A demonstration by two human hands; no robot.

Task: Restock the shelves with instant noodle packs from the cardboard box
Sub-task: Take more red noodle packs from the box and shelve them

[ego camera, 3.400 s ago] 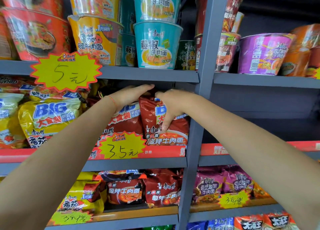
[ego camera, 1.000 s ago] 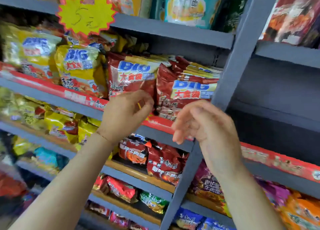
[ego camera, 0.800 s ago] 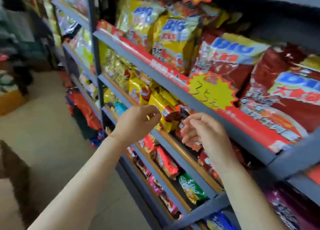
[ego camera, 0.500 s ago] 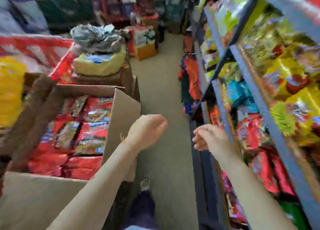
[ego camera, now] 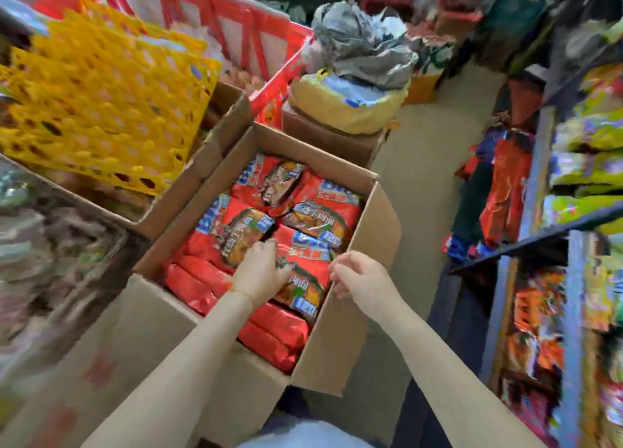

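Note:
An open cardboard box (ego camera: 375, 235) stands in front of me, filled with several red instant noodle packs (ego camera: 318, 216). My left hand (ego camera: 261, 270) reaches down inside the box, its bent fingers lying on top of the packs near the middle; no pack is lifted. My right hand (ego camera: 359, 280) hovers at the inner edge of the box's right flap, fingers loosely curled and holding nothing. The shelves (ego camera: 539, 191) with stocked packs run along the right edge, blurred.
Stacked yellow plastic trays (ego camera: 101, 93) lie in a second cardboard box on the left, with a red crate (ego camera: 269, 43) behind. A yellow sack and grey bags (ego camera: 364, 50) sit on another box beyond. A narrow strip of floor (ego camera: 431, 151) separates box and shelves.
I have turned from the shelf, where both hands settled red packs, to the box. Both hands came down empty; the left now reaches into the box.

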